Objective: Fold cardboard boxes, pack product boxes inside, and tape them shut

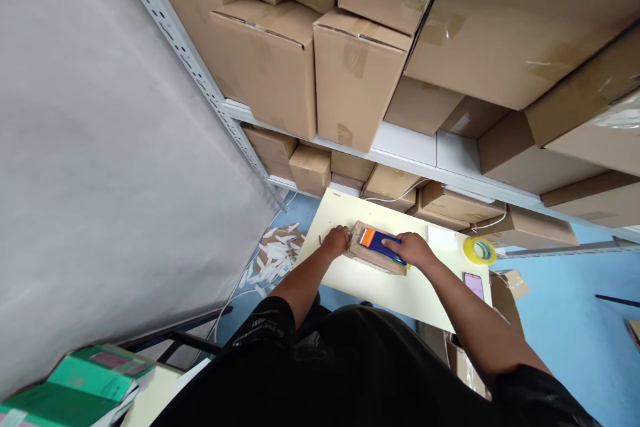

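A small brown cardboard box [376, 262] lies on the pale yellow table [400, 297] in front of me. My right hand [416, 250] grips a blue tape dispenser [383, 244] with an orange front end, which rests along the top of the box. A bit of yellow shows beneath its near right end. At the box's left end, my left hand [337, 240] is closed against the cardboard, its fingertips partly hidden.
Right of my hand, a roll of yellow tape [480, 251] and a phone [473, 285] lie on the table. Shelves [405, 147] full of cardboard boxes [360, 80] stand behind it. White scraps [275, 259] litter the floor at left, beside a grey wall [125, 147].
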`<control>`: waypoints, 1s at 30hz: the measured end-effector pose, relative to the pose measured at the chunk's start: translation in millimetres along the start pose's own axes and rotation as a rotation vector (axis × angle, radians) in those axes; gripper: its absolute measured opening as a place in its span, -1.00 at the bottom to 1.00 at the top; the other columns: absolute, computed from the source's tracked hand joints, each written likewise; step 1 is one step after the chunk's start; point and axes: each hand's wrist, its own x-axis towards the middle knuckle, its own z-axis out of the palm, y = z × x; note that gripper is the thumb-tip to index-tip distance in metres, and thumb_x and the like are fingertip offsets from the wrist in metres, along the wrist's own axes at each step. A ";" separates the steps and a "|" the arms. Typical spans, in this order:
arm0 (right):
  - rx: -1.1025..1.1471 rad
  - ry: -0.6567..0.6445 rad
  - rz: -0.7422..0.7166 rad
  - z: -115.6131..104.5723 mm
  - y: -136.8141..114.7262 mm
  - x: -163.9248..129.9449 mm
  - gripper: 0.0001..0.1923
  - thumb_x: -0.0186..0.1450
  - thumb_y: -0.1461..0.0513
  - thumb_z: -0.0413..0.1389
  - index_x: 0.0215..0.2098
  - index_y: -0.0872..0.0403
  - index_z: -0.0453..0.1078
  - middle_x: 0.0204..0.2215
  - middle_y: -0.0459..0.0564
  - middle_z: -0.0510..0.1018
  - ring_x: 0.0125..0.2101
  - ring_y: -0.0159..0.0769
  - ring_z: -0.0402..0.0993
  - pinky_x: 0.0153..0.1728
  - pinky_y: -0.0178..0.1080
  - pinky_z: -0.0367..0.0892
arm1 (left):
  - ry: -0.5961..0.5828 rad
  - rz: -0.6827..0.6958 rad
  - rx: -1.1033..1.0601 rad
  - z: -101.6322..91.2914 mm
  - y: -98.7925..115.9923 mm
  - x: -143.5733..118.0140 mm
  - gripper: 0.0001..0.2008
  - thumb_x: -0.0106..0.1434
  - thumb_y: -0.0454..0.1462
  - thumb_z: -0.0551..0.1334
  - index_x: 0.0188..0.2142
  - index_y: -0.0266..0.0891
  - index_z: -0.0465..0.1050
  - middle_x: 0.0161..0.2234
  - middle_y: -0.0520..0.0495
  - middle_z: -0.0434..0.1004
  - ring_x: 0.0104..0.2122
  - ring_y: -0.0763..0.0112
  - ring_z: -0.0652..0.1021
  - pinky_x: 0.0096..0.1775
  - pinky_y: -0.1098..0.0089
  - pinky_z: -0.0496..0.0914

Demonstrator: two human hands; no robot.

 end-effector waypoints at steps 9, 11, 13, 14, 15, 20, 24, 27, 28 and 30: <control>-0.010 -0.004 0.007 -1.1 2.5 3.3 -0.37 0.29 -0.32 0.14 -0.44 0.01 0.61 -0.48 0.07 0.65 -0.41 -0.16 0.53 -0.41 -0.24 0.20 | 0.024 0.314 -0.003 -43.5 6.1 0.7 -0.23 0.24 -0.31 0.27 0.45 -0.17 0.23 0.47 -0.20 0.19 0.44 0.01 0.23 0.42 0.06 0.18; -0.009 -0.001 0.006 -2.3 0.9 3.8 -0.38 0.28 -0.32 0.16 -0.45 0.01 0.61 -0.48 0.07 0.64 -0.41 -0.17 0.53 -0.41 -0.24 0.21 | -0.086 0.467 0.012 -43.2 14.9 -1.6 -0.08 0.20 -0.17 0.38 0.50 -0.14 0.12 0.53 -0.16 0.03 0.49 -0.06 0.10 0.46 0.03 0.08; 0.000 -0.011 -0.003 -3.0 -0.6 4.4 -0.41 0.27 -0.30 0.18 -0.46 0.01 0.60 -0.49 0.05 0.63 -0.41 -0.17 0.52 -0.40 -0.24 0.22 | -0.156 0.454 0.068 -36.2 22.8 -5.0 0.05 0.16 -0.02 0.43 0.54 -0.15 0.02 0.56 -0.20 -0.09 0.51 -0.17 0.01 0.45 -0.10 0.01; 0.009 -0.019 -0.003 -3.0 -1.3 4.7 -0.42 0.26 -0.29 0.19 -0.47 0.01 0.60 -0.50 0.05 0.62 -0.42 -0.18 0.52 -0.40 -0.24 0.22 | -0.160 0.419 0.100 -31.8 25.5 -6.9 0.08 0.17 0.03 0.43 0.55 -0.16 -0.02 0.56 -0.22 -0.13 0.52 -0.20 -0.02 0.44 -0.15 -0.01; 0.022 -0.031 -0.001 -2.9 -1.8 5.1 -0.44 0.26 -0.28 0.21 -0.47 0.01 0.60 -0.52 0.04 0.62 -0.43 -0.19 0.52 -0.40 -0.25 0.23 | -0.148 0.391 0.127 -27.5 27.3 -8.7 0.08 0.20 0.05 0.41 0.55 -0.17 -0.04 0.56 -0.23 -0.15 0.52 -0.21 -0.04 0.44 -0.18 -0.04; 0.145 -0.081 0.040 -1.7 -5.1 6.6 -0.46 0.15 -0.26 0.32 -0.43 0.04 0.61 -0.48 0.00 0.65 -0.42 -0.20 0.55 -0.41 -0.27 0.27 | -0.082 0.406 0.208 -21.5 26.9 -13.2 -0.04 0.29 0.02 0.35 0.54 -0.11 -0.01 0.56 -0.20 -0.12 0.52 -0.15 -0.02 0.44 -0.17 -0.08; 0.153 -0.146 0.063 -5.9 -8.0 6.1 -0.43 0.15 -0.27 0.32 -0.36 0.06 0.62 -0.41 0.02 0.68 -0.38 -0.20 0.58 -0.39 -0.28 0.31 | -0.143 0.395 0.317 -29.1 29.8 -12.6 -0.04 0.35 0.12 0.24 0.57 -0.13 -0.12 0.57 -0.17 -0.23 0.53 -0.13 -0.08 0.44 -0.21 -0.17; 0.124 -0.159 0.072 -11.3 -9.1 5.1 -0.43 0.17 -0.27 0.31 -0.37 0.07 0.62 -0.39 0.04 0.69 -0.36 -0.19 0.59 -0.37 -0.28 0.31 | -0.185 0.376 0.391 -33.5 35.6 -13.2 -0.03 0.39 0.18 0.13 0.58 -0.16 -0.23 0.58 -0.13 -0.32 0.54 -0.12 -0.12 0.44 -0.24 -0.22; 0.122 -0.153 0.069 -12.9 -8.8 4.6 -0.43 0.18 -0.27 0.30 -0.37 0.07 0.61 -0.38 0.05 0.68 -0.35 -0.19 0.59 -0.36 -0.28 0.31 | -0.187 0.370 0.406 -34.3 37.4 -13.5 -0.04 0.40 0.19 0.10 0.58 -0.15 -0.25 0.58 -0.12 -0.33 0.54 -0.12 -0.13 0.44 -0.24 -0.23; 0.119 -0.135 0.064 -15.5 -6.4 3.2 -0.42 0.18 -0.27 0.30 -0.38 0.07 0.60 -0.39 0.05 0.67 -0.35 -0.17 0.58 -0.36 -0.27 0.31 | -0.191 0.356 0.431 -35.2 40.1 -14.1 -0.05 0.40 0.19 0.08 0.58 -0.13 -0.26 0.58 -0.09 -0.35 0.54 -0.12 -0.13 0.44 -0.25 -0.24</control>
